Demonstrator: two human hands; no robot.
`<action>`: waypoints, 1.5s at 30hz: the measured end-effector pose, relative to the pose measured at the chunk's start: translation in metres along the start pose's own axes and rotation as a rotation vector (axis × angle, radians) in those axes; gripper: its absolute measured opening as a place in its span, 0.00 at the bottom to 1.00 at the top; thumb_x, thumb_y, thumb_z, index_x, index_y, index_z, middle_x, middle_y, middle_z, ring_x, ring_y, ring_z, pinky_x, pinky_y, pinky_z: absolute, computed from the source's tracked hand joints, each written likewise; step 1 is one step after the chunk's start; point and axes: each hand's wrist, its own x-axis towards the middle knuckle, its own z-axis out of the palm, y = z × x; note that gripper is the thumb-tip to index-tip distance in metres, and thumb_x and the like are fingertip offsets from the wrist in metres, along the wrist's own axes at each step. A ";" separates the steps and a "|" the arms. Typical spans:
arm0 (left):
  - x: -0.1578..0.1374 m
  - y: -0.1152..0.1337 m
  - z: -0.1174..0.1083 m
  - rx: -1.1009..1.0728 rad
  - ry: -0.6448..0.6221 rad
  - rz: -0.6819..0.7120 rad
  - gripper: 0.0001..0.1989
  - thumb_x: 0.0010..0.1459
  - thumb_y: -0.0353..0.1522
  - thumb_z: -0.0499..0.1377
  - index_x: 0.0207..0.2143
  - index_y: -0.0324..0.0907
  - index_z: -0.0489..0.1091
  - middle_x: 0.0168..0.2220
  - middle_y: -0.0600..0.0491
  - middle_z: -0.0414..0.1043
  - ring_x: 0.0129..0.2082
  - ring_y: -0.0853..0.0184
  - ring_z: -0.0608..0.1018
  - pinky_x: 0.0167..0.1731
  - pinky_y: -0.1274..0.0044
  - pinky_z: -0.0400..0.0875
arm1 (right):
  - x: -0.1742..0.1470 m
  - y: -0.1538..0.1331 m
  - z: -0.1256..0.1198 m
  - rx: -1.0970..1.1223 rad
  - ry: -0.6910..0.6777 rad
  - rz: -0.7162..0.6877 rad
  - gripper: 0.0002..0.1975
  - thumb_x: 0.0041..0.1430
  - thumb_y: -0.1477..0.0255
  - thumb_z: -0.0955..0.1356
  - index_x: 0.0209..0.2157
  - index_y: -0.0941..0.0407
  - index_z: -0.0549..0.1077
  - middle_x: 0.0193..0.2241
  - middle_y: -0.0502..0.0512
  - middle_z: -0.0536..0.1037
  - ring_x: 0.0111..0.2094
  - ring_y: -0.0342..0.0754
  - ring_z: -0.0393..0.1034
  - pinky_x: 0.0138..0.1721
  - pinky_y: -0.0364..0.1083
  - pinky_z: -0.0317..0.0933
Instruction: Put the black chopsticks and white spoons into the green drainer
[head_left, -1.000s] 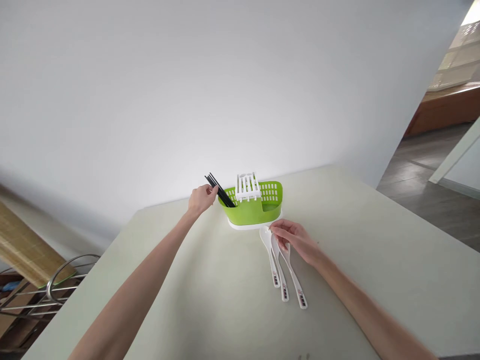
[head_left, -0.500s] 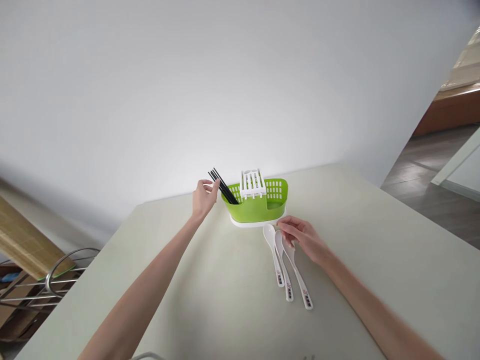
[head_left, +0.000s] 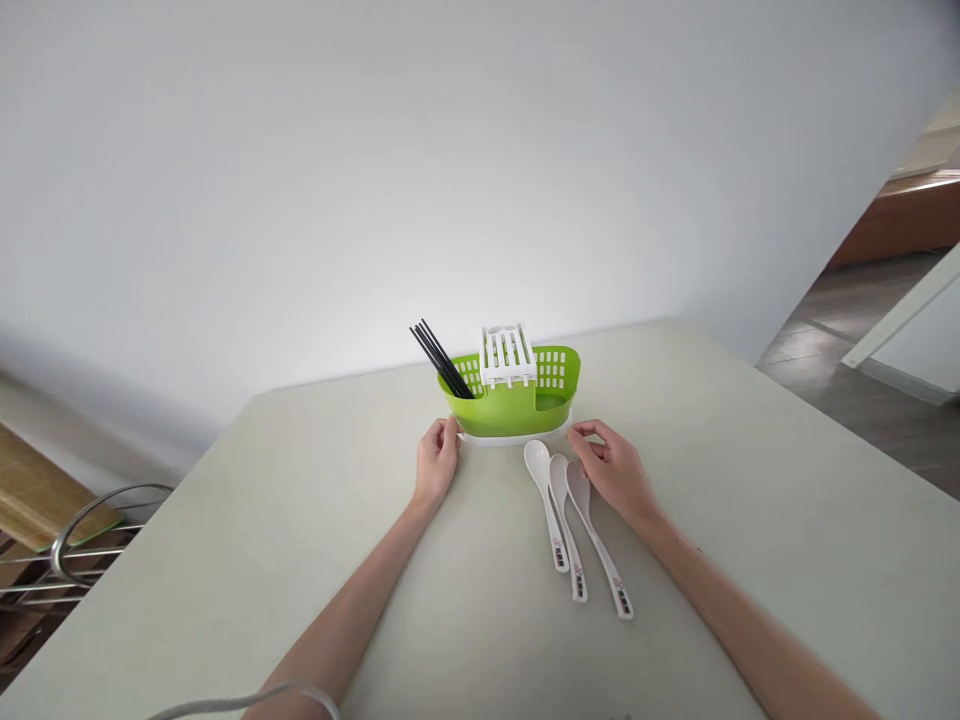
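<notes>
A person's two bare hands flank a green basket [head_left: 499, 415] set on a white base [head_left: 504, 440] near the far edge of a pale table [head_left: 465, 590], close to the wall [head_left: 450, 150]. The left hand [head_left: 436, 460], at the black chopsticks half a second ago, has come down to the base's left front edge, its fingers curled; whether they pinch the rim cannot be told. The right hand [head_left: 613, 475], poised over the spoons' bowls moments earlier, now has its thumb and forefinger drawn together at the base's right end, though a firm grip cannot be confirmed. The chopsticks [head_left: 441, 362], free of the hand, lean leftward in the basket's left compartment, apparently staying put unaided. A slatted white rack [head_left: 508, 356] sits over the middle. Three white spoons [head_left: 559, 485] remain fanned on the table in front, the rightmost just beside the right hand. The change suggests that attention has passed from the chopsticks to the basket itself, with the spoons left outside it.
</notes>
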 end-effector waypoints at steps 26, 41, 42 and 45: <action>-0.019 0.003 0.012 -0.194 -0.072 -0.123 0.23 0.68 0.50 0.53 0.29 0.42 0.66 0.21 0.61 0.54 0.20 0.72 0.56 0.21 0.78 0.50 | -0.007 0.006 0.005 -0.346 0.014 -0.031 0.20 0.68 0.52 0.64 0.32 0.52 0.74 0.25 0.51 0.80 0.26 0.49 0.72 0.30 0.45 0.60; -0.021 0.002 0.010 -0.108 -0.066 -0.054 0.24 0.68 0.51 0.52 0.28 0.43 0.67 0.20 0.59 0.58 0.21 0.70 0.59 0.24 0.76 0.55 | -0.015 0.021 0.014 -0.832 0.064 -0.399 0.23 0.74 0.53 0.58 0.34 0.52 0.71 0.20 0.48 0.76 0.18 0.46 0.68 0.24 0.44 0.46; -0.022 0.002 0.011 -0.100 -0.068 -0.049 0.24 0.68 0.51 0.52 0.28 0.43 0.67 0.20 0.59 0.58 0.21 0.70 0.59 0.24 0.76 0.55 | -0.016 0.022 0.015 -0.857 0.062 -0.408 0.23 0.75 0.52 0.57 0.34 0.52 0.71 0.20 0.48 0.76 0.17 0.46 0.67 0.24 0.44 0.44; -0.022 0.003 0.011 -0.082 -0.081 -0.036 0.25 0.68 0.51 0.52 0.28 0.43 0.67 0.20 0.59 0.58 0.21 0.70 0.59 0.24 0.76 0.54 | -0.015 0.025 0.014 -0.875 0.042 -0.400 0.24 0.75 0.51 0.57 0.33 0.52 0.71 0.18 0.48 0.74 0.16 0.47 0.67 0.24 0.44 0.43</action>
